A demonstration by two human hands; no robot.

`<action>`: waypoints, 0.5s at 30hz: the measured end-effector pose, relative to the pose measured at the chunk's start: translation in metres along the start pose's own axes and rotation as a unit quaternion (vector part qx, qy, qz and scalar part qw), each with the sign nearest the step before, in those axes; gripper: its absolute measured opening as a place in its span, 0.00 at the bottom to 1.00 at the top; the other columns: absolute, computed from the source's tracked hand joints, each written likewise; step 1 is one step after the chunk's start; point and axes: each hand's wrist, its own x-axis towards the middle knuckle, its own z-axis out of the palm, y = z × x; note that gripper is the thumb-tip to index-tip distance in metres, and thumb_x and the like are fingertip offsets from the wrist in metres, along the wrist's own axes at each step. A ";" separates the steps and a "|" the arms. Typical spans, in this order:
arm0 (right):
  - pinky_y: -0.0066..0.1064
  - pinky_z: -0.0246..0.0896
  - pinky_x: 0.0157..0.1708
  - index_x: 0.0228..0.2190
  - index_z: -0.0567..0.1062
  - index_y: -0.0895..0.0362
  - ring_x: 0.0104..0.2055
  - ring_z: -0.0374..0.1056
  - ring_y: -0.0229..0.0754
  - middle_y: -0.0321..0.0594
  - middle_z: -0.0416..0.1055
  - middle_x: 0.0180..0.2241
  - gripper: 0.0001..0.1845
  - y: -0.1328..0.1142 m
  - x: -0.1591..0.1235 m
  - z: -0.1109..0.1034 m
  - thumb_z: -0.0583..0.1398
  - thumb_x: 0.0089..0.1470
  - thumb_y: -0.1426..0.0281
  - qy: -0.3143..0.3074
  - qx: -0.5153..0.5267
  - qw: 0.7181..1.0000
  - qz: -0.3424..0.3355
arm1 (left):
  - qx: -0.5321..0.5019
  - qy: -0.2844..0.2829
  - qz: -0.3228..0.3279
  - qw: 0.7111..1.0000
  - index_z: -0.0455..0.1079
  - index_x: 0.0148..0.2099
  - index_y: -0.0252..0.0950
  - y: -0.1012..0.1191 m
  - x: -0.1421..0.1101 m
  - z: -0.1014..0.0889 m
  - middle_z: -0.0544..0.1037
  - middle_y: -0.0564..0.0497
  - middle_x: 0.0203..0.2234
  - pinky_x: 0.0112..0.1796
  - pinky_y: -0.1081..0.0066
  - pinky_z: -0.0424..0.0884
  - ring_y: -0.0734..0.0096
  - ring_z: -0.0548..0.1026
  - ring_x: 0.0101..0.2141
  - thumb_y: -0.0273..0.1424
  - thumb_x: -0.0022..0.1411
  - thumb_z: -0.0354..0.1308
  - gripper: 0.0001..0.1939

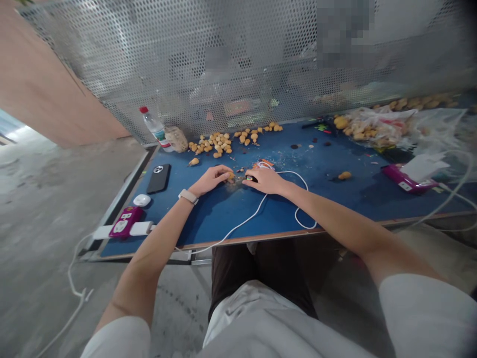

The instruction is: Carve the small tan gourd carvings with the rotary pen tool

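On the blue table (208, 219), my left hand (213, 181) is closed, thumb and fingers pinching a small tan gourd (231, 176). Close by on its right, my right hand (264, 181) wraps round a small dark tool (251, 178) with a shiny part; its exact kind is too small to tell. Pale dust and crumbs lie between the two hands. Just beyond the right hand is an orange item (266, 163) with white cord looped on it. A white cable (238, 226) runs across the table under the right hand's side.
Many small gourds (219, 141) lie along the back, near a water bottle (154, 129). At left are a black phone (159, 178), a white case (142, 200) and a purple power strip (126, 222). Another purple strip (406, 179) and plastic bags (391, 124) are right. Perforated metal (242, 64) stands behind.
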 end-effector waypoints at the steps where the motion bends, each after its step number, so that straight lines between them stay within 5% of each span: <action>1: 0.40 0.59 0.47 0.56 0.88 0.54 0.50 0.83 0.59 0.53 0.92 0.50 0.22 0.000 0.000 0.000 0.62 0.89 0.51 0.000 0.001 1.000 -0.001 | -0.001 0.000 0.000 1.000 0.87 0.60 0.35 0.000 0.000 0.000 0.95 0.39 0.44 0.51 0.59 0.83 0.51 0.93 0.46 0.73 0.73 0.78 0.44; 15: 0.40 0.62 0.48 0.51 0.90 0.52 0.49 0.82 0.56 0.49 0.91 0.48 0.19 0.004 0.000 0.000 0.66 0.86 0.51 0.007 0.021 1.000 -0.007 | -0.006 -0.008 -0.007 1.000 0.88 0.62 0.33 0.001 -0.001 0.000 0.96 0.37 0.46 0.55 0.57 0.83 0.50 0.95 0.48 0.70 0.75 0.78 0.43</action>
